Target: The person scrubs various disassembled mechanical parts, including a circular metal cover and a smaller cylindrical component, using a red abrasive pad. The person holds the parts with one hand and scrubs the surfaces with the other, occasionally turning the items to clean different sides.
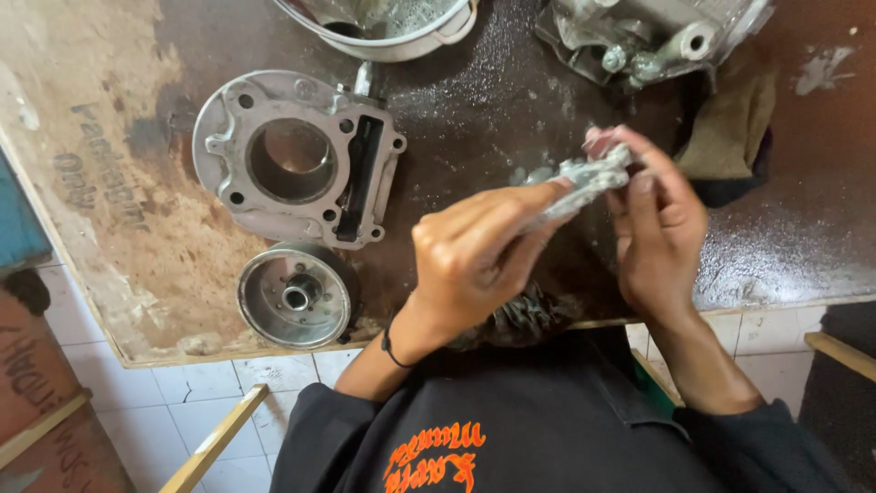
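My left hand and my right hand hold up a small grey metal engine part between them, above the dark wet worktop. The left fingers grip its lower end; the right fingers close round its upper end, where something small and reddish shows at the fingertips. Below the hands, at the table's front edge, lies a dark bristly brush-like thing, partly hidden by my left wrist.
A grey metal cylinder block lies at the left, with a round metal rotor in front of it. A metal basin stands at the back, another engine casting and a brown rag at the back right. White floor tiles show below.
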